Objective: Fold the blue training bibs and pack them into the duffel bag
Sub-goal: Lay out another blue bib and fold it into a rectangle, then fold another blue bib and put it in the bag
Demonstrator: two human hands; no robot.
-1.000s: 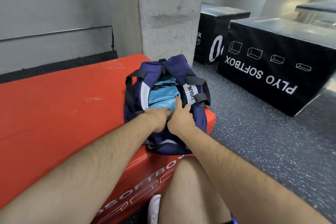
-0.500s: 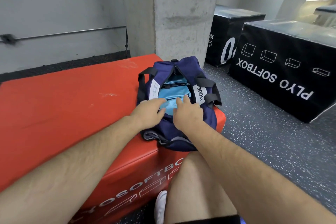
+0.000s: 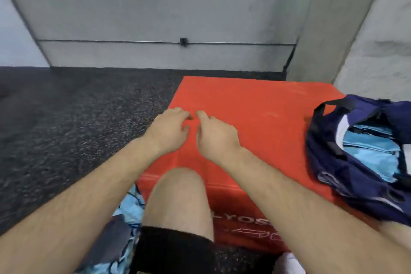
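Now your head view has swung left: your left hand (image 3: 170, 132) and right hand (image 3: 214, 138) have left the duffel bag (image 3: 360, 162) and hover over the red box (image 3: 255, 104), fingers loosely curled, holding nothing. Folded bibs (image 3: 369, 151) sit inside the bag; more blue fabric (image 3: 131, 207), probably unfolded bibs, waits by your knee.

Bare forearms, black shorts (image 3: 173, 249) (white shoe (image 3: 291, 262) btm right).

Smooth red vinyl box (image 3: 255, 104), speckled rough rubber floor (image 3: 77, 107), soft navy cloth duffel bag (image 3: 329, 162).
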